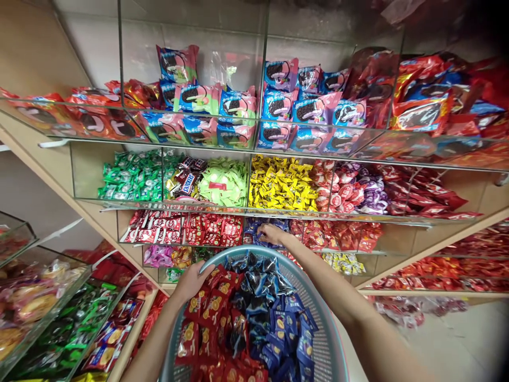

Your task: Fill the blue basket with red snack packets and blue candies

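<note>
A blue-grey plastic basket [328, 318] is at the bottom centre, holding red packets [209, 313], black-and-blue packets [258, 281] and dark blue packets [284, 329]. My left hand [194, 278] grips the basket's left rim, its thumb over the edge. Beyond the basket, my right hand [271, 233] reaches into a shelf compartment of dark blue packets [254, 228]. Its fingers are bent down among them; whether they hold a packet is too small to tell.
Glass-fronted shelves [254, 124] span the view, with cookie packs above. Green candies [131, 178], yellow candies [282, 183] and red packets [212, 228] fill lower compartments. A slanted wooden panel [441, 241] stands right; more bins [75, 318] lie lower left.
</note>
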The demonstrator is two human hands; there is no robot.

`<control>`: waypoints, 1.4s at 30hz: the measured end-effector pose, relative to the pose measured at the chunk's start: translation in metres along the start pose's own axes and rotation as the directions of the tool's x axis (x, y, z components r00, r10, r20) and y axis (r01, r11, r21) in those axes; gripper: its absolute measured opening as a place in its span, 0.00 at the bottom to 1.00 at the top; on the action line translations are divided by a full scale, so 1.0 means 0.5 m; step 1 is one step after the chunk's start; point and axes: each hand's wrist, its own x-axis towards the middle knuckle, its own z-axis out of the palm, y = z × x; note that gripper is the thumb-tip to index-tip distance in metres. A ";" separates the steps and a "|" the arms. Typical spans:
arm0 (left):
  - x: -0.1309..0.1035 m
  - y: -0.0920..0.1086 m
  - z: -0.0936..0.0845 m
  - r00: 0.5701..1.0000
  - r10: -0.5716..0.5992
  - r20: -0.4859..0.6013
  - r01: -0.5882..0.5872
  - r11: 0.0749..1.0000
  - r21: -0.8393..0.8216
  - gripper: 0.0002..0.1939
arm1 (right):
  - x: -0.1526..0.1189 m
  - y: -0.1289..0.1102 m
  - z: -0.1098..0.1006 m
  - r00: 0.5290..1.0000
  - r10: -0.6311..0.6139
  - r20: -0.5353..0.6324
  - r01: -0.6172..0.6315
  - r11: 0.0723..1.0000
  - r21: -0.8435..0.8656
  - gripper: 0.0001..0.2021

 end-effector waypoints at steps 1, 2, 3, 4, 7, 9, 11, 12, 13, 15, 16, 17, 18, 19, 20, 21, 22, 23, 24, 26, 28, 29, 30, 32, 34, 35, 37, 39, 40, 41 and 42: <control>0.000 0.000 0.000 1.000 0.003 -0.006 -0.003 1.000 0.007 0.20 | -0.001 0.001 0.005 1.000 0.005 -0.007 -0.006 1.000 -0.010 0.16; 0.000 0.000 -0.001 1.000 0.004 -0.009 -0.003 1.000 0.012 0.20 | -0.002 0.003 0.009 1.000 0.009 -0.013 -0.010 1.000 -0.021 0.19; 0.000 0.000 -0.001 1.000 0.001 -0.009 -0.001 1.000 0.014 0.20 | -0.005 0.006 0.013 1.000 0.014 -0.018 -0.014 0.999 -0.031 0.22; 0.000 0.000 -0.002 1.000 -0.002 -0.006 0.002 1.000 0.014 0.20 | -0.008 0.009 0.017 1.000 0.020 -0.021 -0.021 0.999 -0.040 0.24; 0.000 0.000 -0.001 1.000 -0.008 0.003 0.008 1.000 0.005 0.21 | -0.020 0.017 0.025 0.999 0.030 -0.016 -0.031 0.997 -0.066 0.25; 0.001 0.000 0.000 1.000 -0.004 -0.001 0.004 1.000 -0.004 0.21 | -0.026 0.021 0.027 1.000 0.028 -0.007 -0.028 0.997 -0.078 0.24; 0.002 -0.001 0.002 1.000 0.001 -0.006 -0.001 1.000 -0.007 0.21 | -0.027 0.022 0.028 1.000 0.029 -0.005 -0.029 0.996 -0.087 0.24; 0.002 0.000 0.002 1.000 0.003 -0.009 -0.003 1.000 -0.004 0.21 | -0.026 0.022 0.027 0.999 0.033 -0.008 -0.034 0.995 -0.089 0.25; 0.002 0.000 0.002 1.000 0.004 -0.012 -0.004 1.000 0.001 0.21 | -0.025 0.021 0.027 0.999 0.039 -0.012 -0.040 0.995 -0.091 0.25; 0.002 0.001 0.002 1.000 0.003 -0.011 -0.003 1.000 0.009 0.21 | -0.020 0.020 0.026 0.999 0.051 -0.018 -0.053 0.995 -0.089 0.26; 0.001 0.002 0.002 1.000 0.000 -0.012 0.000 1.000 0.007 0.21 | -0.018 0.019 0.026 0.998 0.054 -0.019 -0.055 0.995 -0.085 0.25; 0.001 0.003 0.002 1.000 -0.002 -0.011 0.002 1.000 0.002 0.21 | -0.017 0.018 0.026 0.998 0.052 -0.019 -0.054 0.996 -0.078 0.25; 0.001 0.004 0.001 1.000 -0.003 -0.008 0.003 1.000 -0.001 0.21 | -0.016 0.016 0.027 0.999 0.047 -0.020 -0.049 0.996 -0.069 0.24; 0.001 0.004 0.001 1.000 -0.004 -0.006 0.004 1.000 0.002 0.22 | -0.016 0.015 0.029 0.999 0.040 -0.022 -0.041 0.997 -0.058 0.22; 0.001 0.004 0.000 1.000 -0.005 -0.006 0.005 1.000 0.011 0.22 | -0.016 0.014 0.030 0.999 0.030 -0.025 -0.032 0.998 -0.046 0.21; 0.001 0.004 0.000 1.000 -0.006 -0.001 0.006 1.000 0.024 0.22 | -0.018 0.013 0.031 0.999 0.020 -0.031 -0.021 0.999 -0.033 0.20; 0.001 0.004 0.000 1.000 -0.009 0.005 0.009 0.999 0.039 0.22 | -0.019 0.012 0.031 0.999 0.011 -0.042 -0.011 1.000 -0.018 0.19; 0.002 0.003 0.000 1.000 -0.013 0.011 0.012 0.999 0.052 0.22 | -0.021 0.012 0.031 0.998 0.003 -0.058 -0.003 1.000 -0.002 0.19; 0.002 0.002 0.000 1.000 -0.014 0.016 0.013 0.998 0.061 0.22 | -0.023 0.011 0.028 0.997 -0.003 -0.080 0.004 1.000 0.015 0.19; 0.004 -0.001 0.001 1.000 -0.018 0.023 0.017 0.997 0.074 0.22 | -0.030 0.010 0.019 0.992 -0.008 -0.130 0.013 0.999 0.044 0.18; 0.006 -0.003 0.002 1.000 -0.026 0.013 0.025 0.996 0.090 0.23 | -0.043 0.008 0.004 0.981 -0.008 -0.192 0.026 0.996 0.091 0.18; 0.007 -0.004 0.002 1.000 -0.030 0.008 0.029 0.995 0.098 0.23 | -0.052 0.005 -0.005 0.973 -0.010 -0.229 0.042 0.990 0.136 0.17; 0.008 -0.005 0.003 0.999 -0.036 0.006 0.036 0.994 0.106 0.23 | -0.065 0.001 -0.014 0.963 -0.010 -0.268 0.066 0.978 0.200 0.17; 0.010 -0.006 0.003 0.999 -0.043 0.005 0.042 0.992 0.115 0.23 | -0.101 -0.012 -0.035 0.947 -0.005 -0.322 0.132 0.918 0.374 0.16; 0.010 -0.005 0.002 0.999 -0.031 0.011 0.030 0.993 0.112 0.23 | -0.150 -0.032 -0.057 0.953 -0.003 -0.304 0.182 0.807 0.562 0.16; 0.010 -0.005 0.002 1.000 -0.020 0.014 0.018 0.994 0.106 0.23 | -0.178 -0.044 -0.066 0.963 -0.010 -0.270 0.190 0.737 0.649 0.16; 0.009 -0.003 0.002 1.000 0.004 0.015 -0.006 0.996 0.089 0.23 | -0.236 -0.072 -0.082 0.984 -0.044 -0.175 0.166 0.602 0.781 0.15; 0.008 -0.002 0.003 1.000 0.011 0.008 -0.012 0.997 0.079 0.23 | -0.288 -0.101 -0.085 0.990 -0.139 -0.030 0.100 0.531 0.842 0.16; 0.008 -0.001 0.003 1.000 0.012 0.005 -0.012 0.997 0.076 0.23 | -0.310 -0.114 -0.081 0.978 -0.200 0.057 0.061 0.537 0.841 0.17; 0.008 -0.001 0.003 1.000 0.013 0.002 -0.013 0.997 0.073 0.23 | -0.328 -0.126 -0.073 0.956 -0.254 0.145 0.028 0.574 0.819 0.17; 0.007 -0.001 0.004 1.000 0.014 0.001 -0.014 0.998 0.068 0.23 | -0.343 -0.138 -0.061 0.930 -0.295 0.221 0.016 0.632 0.775 0.17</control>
